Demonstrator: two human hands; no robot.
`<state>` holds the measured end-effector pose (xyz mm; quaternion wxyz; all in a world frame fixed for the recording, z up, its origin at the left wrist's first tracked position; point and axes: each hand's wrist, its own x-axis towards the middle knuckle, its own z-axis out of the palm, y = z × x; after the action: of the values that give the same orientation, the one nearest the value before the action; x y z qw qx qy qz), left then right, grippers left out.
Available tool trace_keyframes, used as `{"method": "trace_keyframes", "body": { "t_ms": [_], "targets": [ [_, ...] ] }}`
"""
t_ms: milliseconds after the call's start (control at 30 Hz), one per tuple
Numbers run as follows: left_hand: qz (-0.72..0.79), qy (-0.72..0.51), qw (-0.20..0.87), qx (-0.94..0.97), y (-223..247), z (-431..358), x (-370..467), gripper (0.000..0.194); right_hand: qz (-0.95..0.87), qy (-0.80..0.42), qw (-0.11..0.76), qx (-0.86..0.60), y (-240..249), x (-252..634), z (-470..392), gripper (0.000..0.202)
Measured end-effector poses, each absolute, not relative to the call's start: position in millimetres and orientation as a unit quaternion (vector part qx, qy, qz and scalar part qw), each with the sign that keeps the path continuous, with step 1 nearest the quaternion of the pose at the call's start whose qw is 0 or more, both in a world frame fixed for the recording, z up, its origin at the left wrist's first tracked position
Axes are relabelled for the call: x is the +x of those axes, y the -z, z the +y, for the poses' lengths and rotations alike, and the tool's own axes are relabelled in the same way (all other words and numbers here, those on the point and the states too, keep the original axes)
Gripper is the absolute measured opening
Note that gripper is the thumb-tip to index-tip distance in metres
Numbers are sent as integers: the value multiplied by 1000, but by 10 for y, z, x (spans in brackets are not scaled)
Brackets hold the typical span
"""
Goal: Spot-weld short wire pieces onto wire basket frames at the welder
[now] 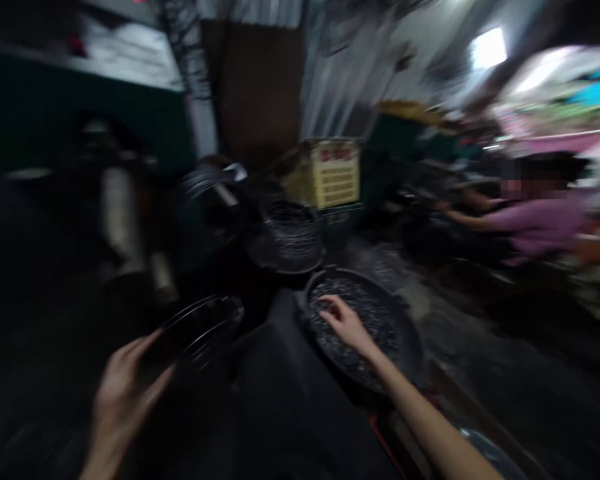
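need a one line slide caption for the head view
Left hand holding a shiny hoop, right hand over a pan of small pieces, yellow crate beyond.

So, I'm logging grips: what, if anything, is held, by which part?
Left hand: apparently shiny rings, by the near edge. Right hand: too blurred to tell.

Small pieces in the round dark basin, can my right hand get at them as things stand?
Probably yes: your right hand is over the basin, and nothing visible stands between it and the small pieces.
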<state>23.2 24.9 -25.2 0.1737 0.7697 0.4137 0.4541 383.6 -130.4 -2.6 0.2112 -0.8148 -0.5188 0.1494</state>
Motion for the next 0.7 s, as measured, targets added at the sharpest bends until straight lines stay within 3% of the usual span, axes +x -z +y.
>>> {"method": "trace_keyframes", "body": {
  "t_ms": [67,100,233,367,533,700],
  "targets": [
    [433,-396,157,794,228,82,36,48,-546,-273,357,-707,-174,3534,-1122,30],
    [439,-373,161,801,222,56,15,48,-555,-342,381,-656,-272,3358,-1024,28],
    [443,-333,171,815,218,95,90,53,-608,-473,353,-531,-516,2643,-646,23],
    [431,-330,174,822,176,49,97,56,-748,-307,302,-505,-408,2285,-292,21],
    [423,-322,185,827,141,1,14,58,-895,-11,146,-420,-209,2248,-135,35],
    [441,-345,213,801,132,-30,-29,57,-927,90,173,-320,-177,2240,-82,28]
  ]
}}
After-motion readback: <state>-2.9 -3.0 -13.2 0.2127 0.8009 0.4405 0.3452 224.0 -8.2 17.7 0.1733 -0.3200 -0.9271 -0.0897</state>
